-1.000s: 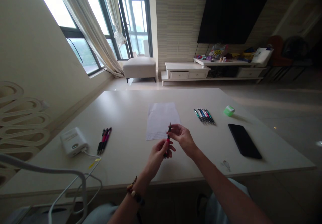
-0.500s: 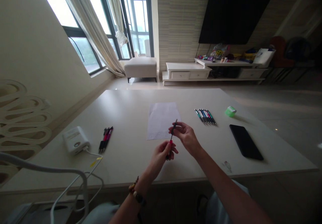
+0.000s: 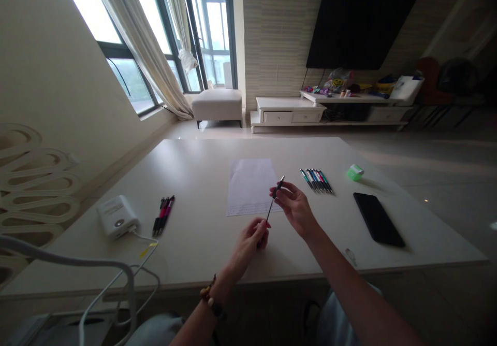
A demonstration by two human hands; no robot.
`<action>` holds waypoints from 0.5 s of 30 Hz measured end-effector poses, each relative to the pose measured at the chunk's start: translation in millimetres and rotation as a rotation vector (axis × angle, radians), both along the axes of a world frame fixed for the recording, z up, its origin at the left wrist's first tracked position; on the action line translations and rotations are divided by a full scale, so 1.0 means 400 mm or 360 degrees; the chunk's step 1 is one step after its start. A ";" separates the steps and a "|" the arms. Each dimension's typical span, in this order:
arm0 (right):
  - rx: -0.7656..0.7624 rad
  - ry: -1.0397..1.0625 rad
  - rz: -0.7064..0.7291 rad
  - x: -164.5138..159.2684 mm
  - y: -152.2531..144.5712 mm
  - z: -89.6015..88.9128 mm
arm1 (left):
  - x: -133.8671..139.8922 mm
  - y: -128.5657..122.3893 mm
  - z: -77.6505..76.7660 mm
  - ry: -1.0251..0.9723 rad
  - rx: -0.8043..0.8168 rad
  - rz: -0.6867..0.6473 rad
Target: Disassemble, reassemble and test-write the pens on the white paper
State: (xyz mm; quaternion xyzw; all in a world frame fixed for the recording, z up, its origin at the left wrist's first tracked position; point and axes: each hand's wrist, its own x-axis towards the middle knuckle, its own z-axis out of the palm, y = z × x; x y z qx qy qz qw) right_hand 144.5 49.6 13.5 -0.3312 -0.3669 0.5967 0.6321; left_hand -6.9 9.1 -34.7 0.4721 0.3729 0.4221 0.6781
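Observation:
My right hand (image 3: 295, 206) pinches the black grip section of a pen (image 3: 278, 186), its silvery tip pointing up and to the right. A thin dark refill (image 3: 269, 210) runs from that section down to my left hand (image 3: 248, 240). The fingers of my left hand are closed round the pen's barrel, which they almost wholly hide. Both hands hover over the near middle of the white table (image 3: 194, 253). Just behind them lies a white sheet of paper (image 3: 249, 183) with faint print along its near edge.
Several pens (image 3: 316, 181) lie side by side at the right, near a green-and-white small box (image 3: 354, 172) and a black phone (image 3: 378, 219). Three pens (image 3: 163, 215) rest at the left, beside a white cabled device (image 3: 116, 216). A small clear item (image 3: 350, 256) lies near the front edge.
My right hand has moved up and right with the pen's grip section, so more of the refill shows. The left hand has closed further over the red barrel.

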 end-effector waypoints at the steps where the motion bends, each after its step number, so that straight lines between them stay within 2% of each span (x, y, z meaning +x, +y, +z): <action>1: -0.0003 0.0010 -0.0012 0.006 0.001 0.005 | 0.002 0.000 -0.002 0.0013 0.0013 0.0011; 4: 0.0002 -0.0007 -0.0085 0.032 0.008 0.013 | 0.005 -0.001 -0.003 0.0015 0.0054 0.0029; 6: 0.0000 -0.0175 -0.0158 0.054 0.015 0.008 | 0.005 -0.002 -0.001 -0.0014 0.0070 0.0048; 9: -0.0092 -0.0843 -0.0135 0.085 0.021 -0.022 | 0.003 -0.001 0.002 -0.0051 0.0067 0.0109; 12: -0.0247 -0.1678 0.0131 0.095 0.011 -0.059 | -0.002 0.003 0.001 -0.0031 0.0077 0.0223; 15: -0.0279 -0.2194 0.0201 0.082 -0.007 -0.075 | -0.006 0.007 -0.005 -0.0033 0.0098 0.0308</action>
